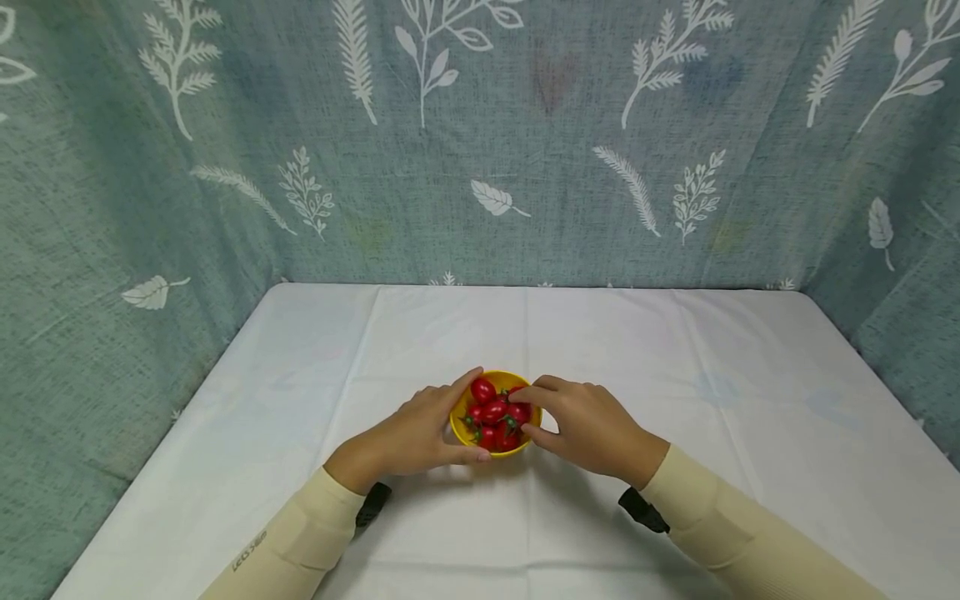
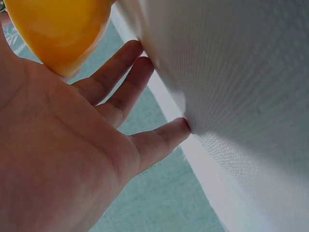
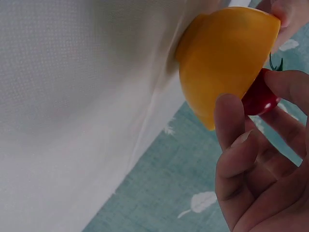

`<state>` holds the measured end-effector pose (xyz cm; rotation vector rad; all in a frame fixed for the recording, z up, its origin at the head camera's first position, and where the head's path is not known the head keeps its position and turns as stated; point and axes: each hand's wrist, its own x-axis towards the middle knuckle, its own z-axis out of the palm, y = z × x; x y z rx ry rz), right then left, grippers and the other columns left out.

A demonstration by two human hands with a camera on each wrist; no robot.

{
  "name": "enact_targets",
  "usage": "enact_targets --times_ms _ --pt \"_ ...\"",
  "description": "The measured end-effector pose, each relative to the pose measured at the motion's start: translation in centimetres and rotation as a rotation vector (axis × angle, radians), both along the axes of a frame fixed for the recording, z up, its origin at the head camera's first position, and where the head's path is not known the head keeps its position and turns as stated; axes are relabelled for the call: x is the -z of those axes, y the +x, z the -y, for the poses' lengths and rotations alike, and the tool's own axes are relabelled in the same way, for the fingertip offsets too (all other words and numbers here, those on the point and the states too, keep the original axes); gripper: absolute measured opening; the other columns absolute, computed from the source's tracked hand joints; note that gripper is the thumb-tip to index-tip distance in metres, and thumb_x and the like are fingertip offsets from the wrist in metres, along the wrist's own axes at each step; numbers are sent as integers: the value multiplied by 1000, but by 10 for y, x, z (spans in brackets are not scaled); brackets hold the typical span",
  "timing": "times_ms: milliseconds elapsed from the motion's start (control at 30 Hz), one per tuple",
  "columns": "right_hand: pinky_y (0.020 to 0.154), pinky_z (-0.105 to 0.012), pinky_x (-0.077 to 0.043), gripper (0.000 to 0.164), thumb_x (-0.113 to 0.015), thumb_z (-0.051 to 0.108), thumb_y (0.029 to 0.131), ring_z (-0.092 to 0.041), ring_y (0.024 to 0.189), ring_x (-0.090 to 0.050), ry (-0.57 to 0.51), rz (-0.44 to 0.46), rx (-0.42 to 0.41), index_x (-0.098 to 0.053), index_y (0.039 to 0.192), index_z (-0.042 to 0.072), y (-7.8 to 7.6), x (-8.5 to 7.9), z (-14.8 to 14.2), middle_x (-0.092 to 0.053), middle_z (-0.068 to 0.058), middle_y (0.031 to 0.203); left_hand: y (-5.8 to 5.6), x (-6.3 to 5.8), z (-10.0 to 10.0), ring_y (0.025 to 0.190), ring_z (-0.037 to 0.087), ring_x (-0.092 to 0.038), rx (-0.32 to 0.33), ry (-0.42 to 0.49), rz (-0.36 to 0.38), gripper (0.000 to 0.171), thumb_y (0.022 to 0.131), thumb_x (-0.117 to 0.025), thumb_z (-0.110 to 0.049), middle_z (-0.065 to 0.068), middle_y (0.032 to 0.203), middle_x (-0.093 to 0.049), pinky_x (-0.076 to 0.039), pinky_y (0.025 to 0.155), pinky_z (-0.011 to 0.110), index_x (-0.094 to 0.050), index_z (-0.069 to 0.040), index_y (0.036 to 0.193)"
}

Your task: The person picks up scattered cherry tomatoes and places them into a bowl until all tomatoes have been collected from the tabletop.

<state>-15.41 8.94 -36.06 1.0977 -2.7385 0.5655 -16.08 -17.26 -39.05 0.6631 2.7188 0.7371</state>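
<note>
A small yellow bowl [image 1: 457,435] stands on the table, full of several red cherry tomatoes [image 1: 493,411] with green stems. My left hand [image 1: 420,429] holds the bowl from its left, thumb along the near side and index finger at the far rim. In the left wrist view, its other fingers [image 2: 128,92] spread below the bowl [image 2: 63,29], tips at the cloth. From the right, my right hand [image 1: 588,425] reaches over the rim. The right wrist view shows its thumb and a finger pinching a tomato [image 3: 259,99] at the bowl's rim.
A white cloth [image 1: 622,333] with fold lines covers the table. Grey-green curtains [image 1: 465,233] with white leaf prints hang behind it and along both sides. Black straps [image 1: 643,510] sit under both wrists, by the cream sleeves [image 1: 720,521].
</note>
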Motion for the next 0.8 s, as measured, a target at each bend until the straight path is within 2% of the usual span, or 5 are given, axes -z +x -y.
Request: enact_targets --times_ms 367,700,800 --pt "58 -17 -48 36 -74 24 90 -14 77 -69 -3 -1 21 -71 125 16 -4 12 -1 -71 -1 109 1 -1 0 135 34 -45 -16 -11 14 109 78 -74 -67 9 151 -49 -43 105 59 -15 -31 161" --pt "61 -20 -51 38 -76 26 89 -13 78 -69 8 -26 32 -71 125 15 -3 13 -1 -71 0 109 0 1 0 135 34 -45 -10 -10 11 109 77 -73 -68 9 152 -48 -43 105 59 -15 -31 161" --pt "61 -20 -51 40 -75 27 90 -7 68 -65 7 -27 37 -69 127 16 -1 13 -4 -71 0 113 0 2 0 135 35 -45 -12 -7 10 109 77 -74 -67 8 152 -48 -43 105 59 -15 -30 162"
